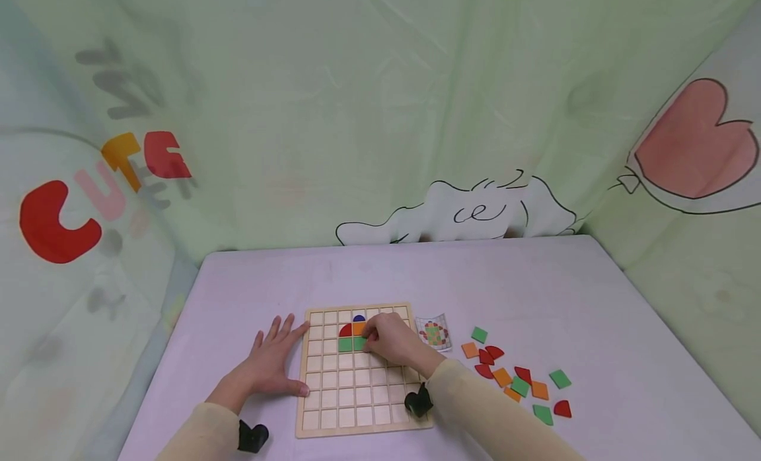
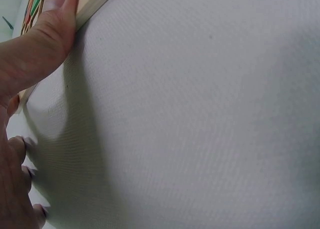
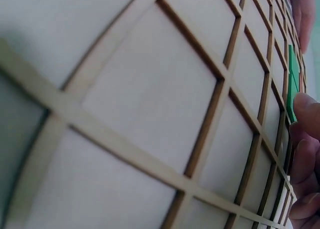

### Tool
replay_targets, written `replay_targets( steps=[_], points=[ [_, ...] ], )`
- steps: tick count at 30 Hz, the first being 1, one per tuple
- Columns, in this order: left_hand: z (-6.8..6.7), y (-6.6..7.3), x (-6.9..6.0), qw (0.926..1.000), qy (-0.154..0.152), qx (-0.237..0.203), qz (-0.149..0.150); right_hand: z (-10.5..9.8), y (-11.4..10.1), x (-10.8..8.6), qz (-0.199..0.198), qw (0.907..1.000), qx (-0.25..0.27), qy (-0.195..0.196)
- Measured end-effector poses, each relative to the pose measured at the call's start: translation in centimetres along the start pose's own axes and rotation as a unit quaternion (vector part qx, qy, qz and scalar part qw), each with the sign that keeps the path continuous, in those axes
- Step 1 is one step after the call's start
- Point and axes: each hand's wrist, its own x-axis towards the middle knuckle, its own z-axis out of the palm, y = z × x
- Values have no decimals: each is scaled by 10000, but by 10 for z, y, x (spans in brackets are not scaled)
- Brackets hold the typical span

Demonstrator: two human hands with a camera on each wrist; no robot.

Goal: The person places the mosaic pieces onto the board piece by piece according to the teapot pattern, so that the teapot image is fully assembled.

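Observation:
A wooden grid board [image 1: 312, 431] lies on the table. My left hand [image 1: 270, 362] spreads along its left edge, with thumb and index finger touching the frame; the left wrist view shows the thumb [image 2: 45, 44] on the rim. My right hand [image 1: 392, 339] reaches over the upper middle of the board, fingers curled, pinching a green square tile [image 1: 359, 344]. In the right wrist view the thumb meets the green tile's [image 3: 292, 89] edge; the fingertips are partly hidden. Beside it sit another green square [image 1: 345, 345], a red quarter-round tile [image 1: 346, 330], an orange square [image 1: 358, 328] and a blue piece [image 1: 359, 318].
A small printed pattern card [image 1: 433, 332] lies right of the board. Farther right are scattered loose tiles: several green squares [image 1: 560, 379], orange squares [image 1: 540, 390] and red quarter-rounds [image 1: 562, 409]. Draped cloth walls [image 1: 285, 150] stand behind and beside the lilac table [image 1: 261, 276].

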Motion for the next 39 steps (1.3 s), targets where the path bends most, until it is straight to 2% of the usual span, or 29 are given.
replay_targets(
  steps=[7,12,17,24,29,35,39],
  points=[
    [-1,1,-1,10000,-15,-33,2,-11,1,-3,134,9997,162,111],
    [-1,2,-1,10000,-19,-43,-30,-31,3,-10,341,9984,332,318],
    [0,2,-1,10000,-30,-45,-67,-54,11,-21,624,9955,292,644],
    [-1,2,-1,10000,-51,-8,-33,-86,44,-45,582,9941,407,822],
    [0,1,0,10000,-46,2,-40,-105,72,-63,845,9914,232,976],
    [1,-1,1,10000,-44,47,-50,-119,104,-85,1153,9872,29,1098],
    [1,-1,1,10000,-54,34,-57,-122,120,-97,1334,9850,-19,1090]
  ],
)
